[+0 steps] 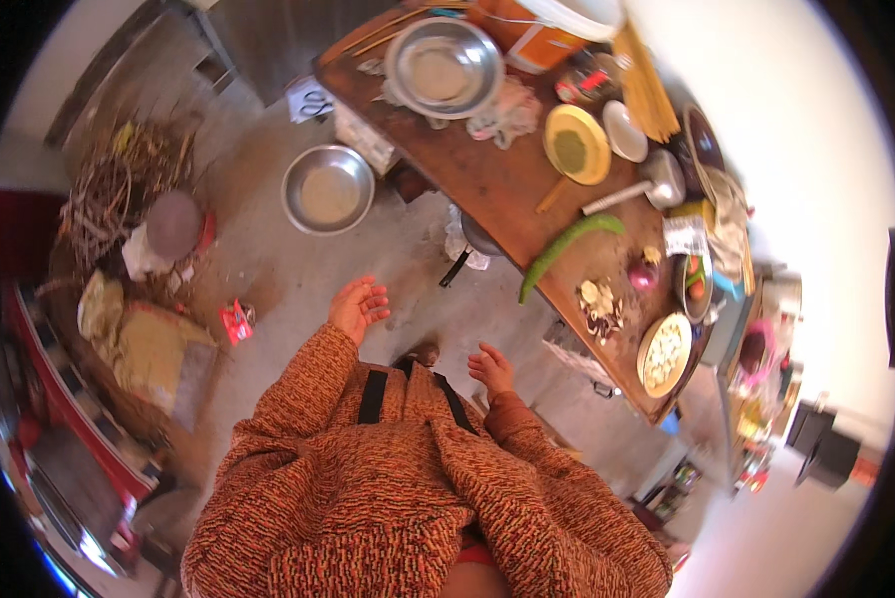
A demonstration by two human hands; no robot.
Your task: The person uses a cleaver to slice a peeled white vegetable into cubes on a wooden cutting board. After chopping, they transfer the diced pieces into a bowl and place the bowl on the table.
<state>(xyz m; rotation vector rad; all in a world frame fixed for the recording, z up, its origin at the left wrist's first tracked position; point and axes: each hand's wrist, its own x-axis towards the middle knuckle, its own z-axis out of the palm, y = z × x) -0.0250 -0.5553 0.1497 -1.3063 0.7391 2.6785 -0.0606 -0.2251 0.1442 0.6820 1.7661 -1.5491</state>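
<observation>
My left hand (360, 307) hovers over the floor with its fingers apart and nothing in them. To its right, in front of my body, my right hand (490, 369) is also empty, its fingers loosely spread. Beyond the left hand, a shiny metal basin (303, 204) rests on the floor. On the wooden table (497, 189) to the right lies a long, curved green gourd (570, 249). Near it are a purple onion (644, 275), a heap of pale and purplish peelings (599, 304) and a plate of white pieces (664, 356).
A second metal basin (400, 70), a yellow plate (597, 164), a ladle (664, 179) and an orange-and-white bucket (537, 45) stand farther along the table. A dark pan handle (454, 269) juts out below its edge. Sticks (109, 204) and a sack (158, 344) lie at left.
</observation>
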